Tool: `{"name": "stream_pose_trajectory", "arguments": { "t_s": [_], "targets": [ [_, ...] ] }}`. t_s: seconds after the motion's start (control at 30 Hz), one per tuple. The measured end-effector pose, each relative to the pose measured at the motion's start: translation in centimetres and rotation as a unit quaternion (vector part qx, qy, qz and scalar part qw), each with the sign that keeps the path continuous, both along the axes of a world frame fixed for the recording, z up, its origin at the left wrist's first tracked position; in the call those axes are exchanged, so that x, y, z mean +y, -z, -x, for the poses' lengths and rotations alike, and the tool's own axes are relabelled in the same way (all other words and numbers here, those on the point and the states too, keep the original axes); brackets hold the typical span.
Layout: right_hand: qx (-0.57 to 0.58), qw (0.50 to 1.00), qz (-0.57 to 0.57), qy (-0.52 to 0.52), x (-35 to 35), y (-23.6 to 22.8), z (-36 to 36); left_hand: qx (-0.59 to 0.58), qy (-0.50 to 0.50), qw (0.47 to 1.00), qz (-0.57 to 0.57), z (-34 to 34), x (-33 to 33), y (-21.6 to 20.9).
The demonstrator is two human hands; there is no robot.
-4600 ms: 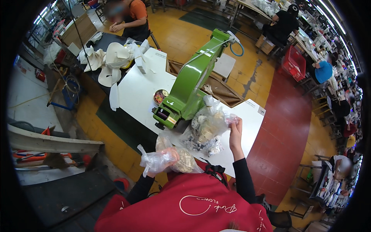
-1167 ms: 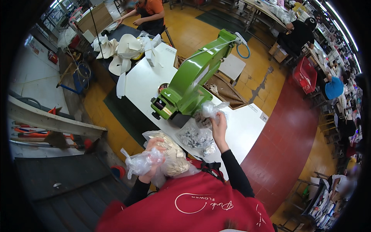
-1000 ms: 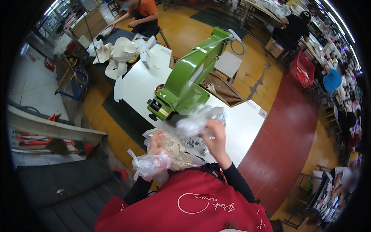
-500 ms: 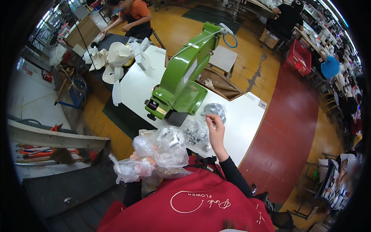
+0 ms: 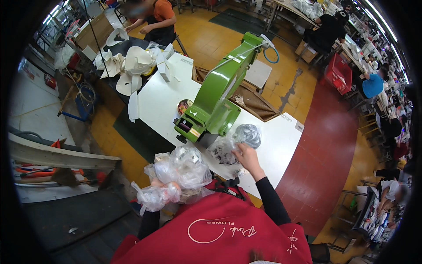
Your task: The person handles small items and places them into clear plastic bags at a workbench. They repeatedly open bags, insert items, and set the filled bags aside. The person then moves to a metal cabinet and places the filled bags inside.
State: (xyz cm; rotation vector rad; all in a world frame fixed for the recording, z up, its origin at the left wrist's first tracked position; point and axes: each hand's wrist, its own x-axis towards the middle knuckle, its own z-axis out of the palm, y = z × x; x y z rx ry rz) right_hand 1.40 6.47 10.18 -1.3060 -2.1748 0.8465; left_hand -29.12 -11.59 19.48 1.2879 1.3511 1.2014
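A bundle of clear plastic bags (image 5: 189, 165) with small pieces inside hangs at the table's near edge. My left hand (image 5: 172, 190) is under and among these bags, closed on them and mostly hidden by the film. On the white table, my right hand (image 5: 249, 159) has its fingers bent together at a clear bag of small dark and silvery pieces (image 5: 223, 152), apparently pinching its film. Just beyond the fingertips lies another clear bag with grey ring-like contents (image 5: 248, 134). A green machine (image 5: 215, 103) with a curved arm stands behind both bags.
The white table (image 5: 281, 141) carries a small round tin (image 5: 184, 106) left of the machine. Cream-coloured shaped pieces (image 5: 138, 61) pile up at far left, near a person in orange (image 5: 163, 13). A brown-lined tray (image 5: 255, 104) sits behind the machine. A red crate (image 5: 338, 72) stands farther right.
My right hand has come down and nearer to me, from beside the grey-ring bag to the bag of dark pieces. The bundle at my left hand has shifted slightly. The view has tilted a little.
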Motion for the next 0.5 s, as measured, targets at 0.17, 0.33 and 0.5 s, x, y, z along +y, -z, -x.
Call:
{"name": "stream_pose_trajectory", "arguments": {
  "t_s": [0.17,0.33,0.5],
  "targets": [
    [-0.080,0.996,-0.007,-0.041,1.9,2.3,-0.7,0.003,0.022,1.000,0.000,1.5,1.5,0.0],
    [-0.271,0.955,-0.122,-0.011,1.6,4.0,0.7,0.005,0.025,1.000,0.004,2.7,1.6,0.1],
    [-0.227,0.973,-0.028,0.009,3.9,7.4,0.1,0.005,0.033,0.999,0.015,3.7,1.2,0.4]
  ]
}}
